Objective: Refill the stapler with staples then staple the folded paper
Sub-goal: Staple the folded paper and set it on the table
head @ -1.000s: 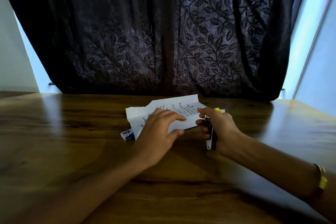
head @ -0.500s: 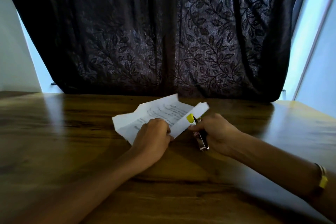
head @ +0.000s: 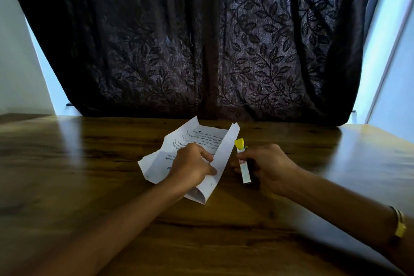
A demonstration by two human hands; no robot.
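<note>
A white printed sheet of folded paper is lifted off the wooden table at its middle. My left hand pinches it at the fold, and one flap stands up towards the right. Just right of the paper, my right hand grips a slim stapler with a yellow tip, a pale body and a dark underside. The stapler points away from me and stands a little apart from the paper's right edge. Whether it holds staples cannot be seen.
A dark curtain with a leaf pattern hangs right behind the table's far edge. Pale walls show at both sides. A yellow band sits on my right wrist.
My left hand lifted the paper from the table and turned it, so the right flap now stands up. The small blue box seen a second ago is out of sight. The stapler turned more upright.
</note>
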